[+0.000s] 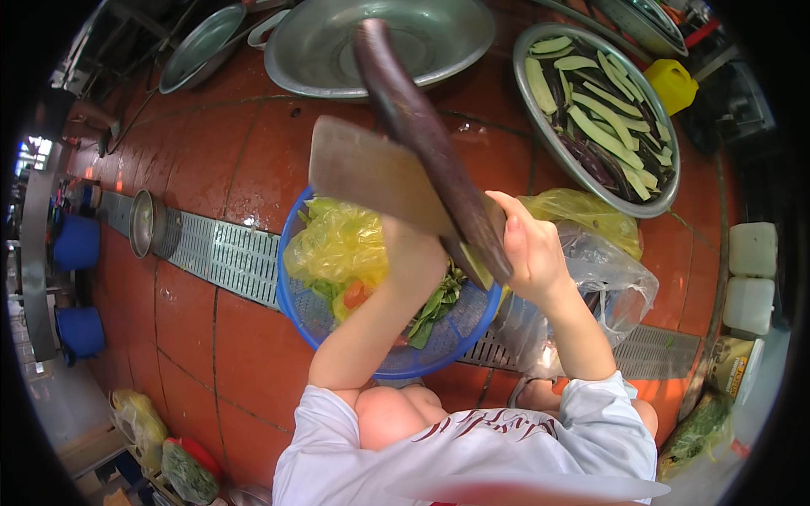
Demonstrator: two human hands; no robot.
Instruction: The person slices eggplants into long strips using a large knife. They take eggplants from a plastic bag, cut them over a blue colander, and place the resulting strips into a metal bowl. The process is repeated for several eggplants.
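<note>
A long dark purple eggplant (421, 120) is raised at a slant above the basket. A broad-bladed cleaver (373, 171) crosses it partway along, slightly blurred. My right hand (535, 250) grips the cleaver at its narrow right end, close to the eggplant's lower tip. Pale cut flesh (476, 262) shows beside that tip. My left hand (414, 243) reaches up behind the blade, which hides its fingers and their hold. Below both hands, a blue plastic basket (465, 341) contains a yellow plastic bag (338, 243), leafy greens (433, 310) and an orange-red piece (357, 294).
Ahead stands a large metal basin (285, 60). An oval metal basin (525, 82) at the right holds many eggplant pieces. Plastic bags (607, 272) lie right of the basket. A metal drain grate (243, 253) crosses the wet tiled floor (253, 354), with a small metal bowl (144, 224) on it.
</note>
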